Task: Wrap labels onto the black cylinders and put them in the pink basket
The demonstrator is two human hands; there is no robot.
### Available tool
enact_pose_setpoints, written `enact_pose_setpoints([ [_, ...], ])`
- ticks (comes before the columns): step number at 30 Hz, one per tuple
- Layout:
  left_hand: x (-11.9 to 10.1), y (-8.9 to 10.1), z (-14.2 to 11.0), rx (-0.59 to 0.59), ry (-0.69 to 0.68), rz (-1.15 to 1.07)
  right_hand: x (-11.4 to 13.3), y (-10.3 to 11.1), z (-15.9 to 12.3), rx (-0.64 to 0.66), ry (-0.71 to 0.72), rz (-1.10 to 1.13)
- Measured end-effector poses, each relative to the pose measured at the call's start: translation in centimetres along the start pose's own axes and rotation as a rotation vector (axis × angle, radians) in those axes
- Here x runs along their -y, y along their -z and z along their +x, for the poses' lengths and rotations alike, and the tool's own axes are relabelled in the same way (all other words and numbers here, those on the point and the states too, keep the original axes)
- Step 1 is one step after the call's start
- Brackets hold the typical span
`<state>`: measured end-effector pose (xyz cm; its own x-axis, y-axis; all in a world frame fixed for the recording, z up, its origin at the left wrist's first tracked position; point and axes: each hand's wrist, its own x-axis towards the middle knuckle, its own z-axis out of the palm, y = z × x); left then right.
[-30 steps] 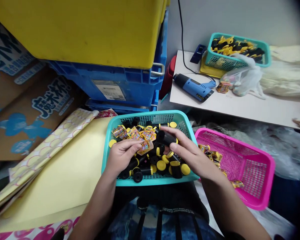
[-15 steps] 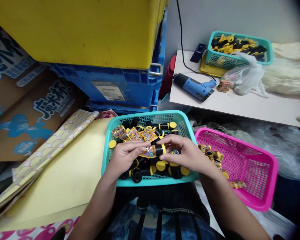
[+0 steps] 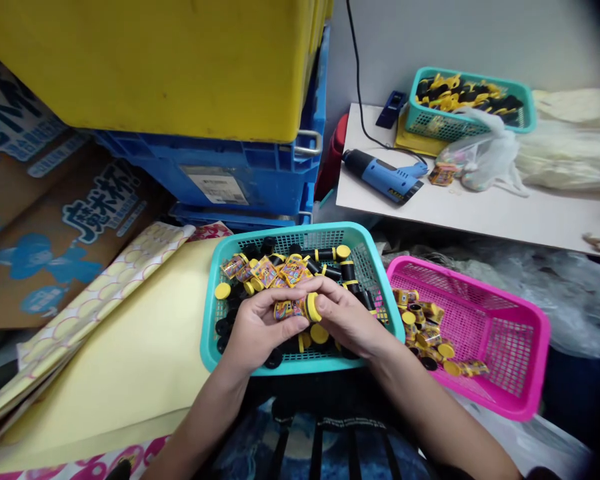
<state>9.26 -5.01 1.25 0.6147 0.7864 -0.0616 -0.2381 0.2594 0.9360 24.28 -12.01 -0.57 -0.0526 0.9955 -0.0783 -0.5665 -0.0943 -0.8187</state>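
Observation:
A small black tube with a yellow cap (image 3: 312, 308) is held between my two hands, a printed orange sleeve (image 3: 289, 309) around its body. My left hand (image 3: 260, 325) is closed on the sleeved end, thumb in front. The fingers of my right hand (image 3: 341, 315) are closed at the capped end. Both hands are over a teal basket (image 3: 211, 333) on my lap. In it lie several black tubes with yellow caps (image 3: 325, 255) and loose printed sleeves (image 3: 265, 272). My hands hide part of the contents.
Right of my lap, a pink basket (image 3: 510, 320) holds several sleeved tubes (image 3: 427, 333). A blue heat gun (image 3: 383, 175), a plastic bag (image 3: 493, 157) and another teal basket (image 3: 480, 127) rest on a white table. Blue crates (image 3: 260, 167) and a yellow bin (image 3: 180, 73) stand ahead.
My right hand brought a black tube to the printed sleeve in my left hand. The sleeve has slid over the tube and now covers its body up to near the yellow cap.

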Motion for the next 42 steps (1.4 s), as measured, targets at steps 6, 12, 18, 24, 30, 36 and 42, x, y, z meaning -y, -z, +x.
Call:
enact_pose_setpoints([
  [6,0.5,0.2,0.0,-0.012,-0.013,0.01,-0.5,-0.2,0.7,-0.005,0.071,-0.068],
  [12,-0.5,1.7,-0.1,-0.022,-0.098,0.294,1.7,0.4,1.1,-0.015,0.022,-0.411],
  [18,-3.3,5.8,0.3,-0.243,-0.006,1.141,4.6,3.2,3.7,-0.25,0.161,-1.336],
  [24,-2.6,6.9,0.6,-0.159,0.038,1.284,2.1,3.0,5.1,0.06,0.142,-1.877],
  [30,-3.1,6.2,0.5,-0.337,-0.004,1.091,2.2,2.7,4.7,0.113,0.236,-1.948],
  [36,-2.0,3.2,0.9,-0.181,0.201,0.373,2.9,1.6,2.0,-0.048,0.927,-1.8],
  [42,-0.4,1.3,1.5,-0.157,0.127,0.135,2.6,0.8,-0.1,-0.146,0.677,-1.385],
])
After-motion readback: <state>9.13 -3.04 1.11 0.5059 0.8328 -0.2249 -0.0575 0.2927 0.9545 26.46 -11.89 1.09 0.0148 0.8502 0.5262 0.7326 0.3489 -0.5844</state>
